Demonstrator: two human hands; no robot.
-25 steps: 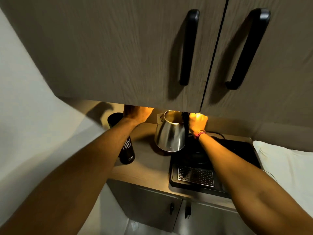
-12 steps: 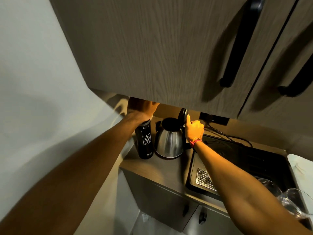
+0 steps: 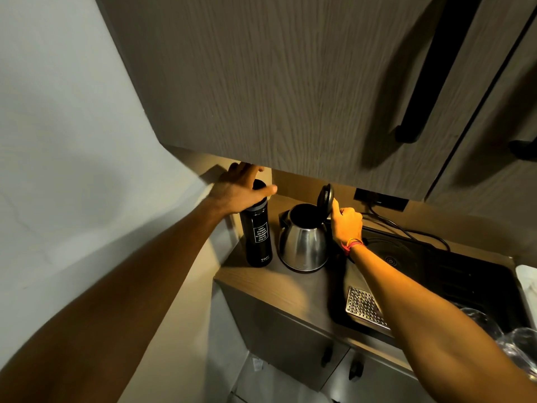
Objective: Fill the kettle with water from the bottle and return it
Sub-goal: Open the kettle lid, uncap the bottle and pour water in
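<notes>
A steel kettle stands on the wooden counter under the wall cupboard, its black lid tipped up and its mouth open. My right hand is wrapped around the kettle's handle at the back right, thumb against the raised lid. To the kettle's left a tall black bottle with white print stands upright. My left hand rests over the bottle's cap, fingers curled round the top.
The wall cupboard with black handles hangs low over the counter. A black drip tray with a metal grille sits right of the kettle, a cable behind it. Clear glasses stand at the lower right. A white wall closes the left side.
The view has swung left and closer. My left hand has come down onto the bottle's cap. The kettle's lid, held by my right hand, now stands fully open.
</notes>
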